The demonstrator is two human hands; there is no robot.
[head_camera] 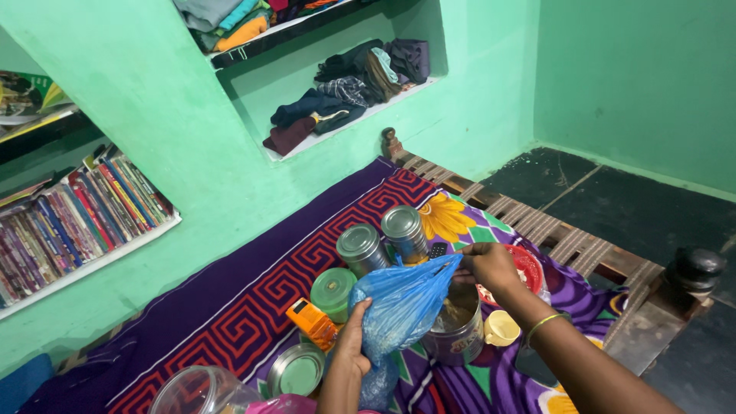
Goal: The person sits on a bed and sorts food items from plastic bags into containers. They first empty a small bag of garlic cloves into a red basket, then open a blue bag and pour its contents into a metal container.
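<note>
Room: green walls with recessed shelves of folded clothes (349, 92) and a row of books (77, 215); I am working on a patterned purple bedspread (253, 284) over a wooden cot.

Thing in hand: a blue plastic bag (402, 307), tilted mouth-down over an open steel tin (458, 330) that stands on the bedspread just before me.

Left hand (351, 349): my fingers are curled round the bag's lower bulge, cupping it from beneath.

Right hand (491, 264): fingertips pinched tight on the bag's upper edge, stretching it above the tin; a bangle sits on that wrist.

Around it: two lidded steel tins (383, 241), a green-lidded container (333, 290), an orange packet (313, 323), a loose steel lid (297, 372), a clear jar (201, 392), a small yellow cup (502, 328) and a red plate (529, 268), all crowded close.

Risk, spill: I judge the bag's soft mouth could slip off the tin's rim, sending contents onto the cloth.

Risk, tipping: the bedding is soft, so a nudge from my wrist might rock the tin or the cup beside it.

Risk, grip: thin plastic could slide from my pinch if the load shifts.
</note>
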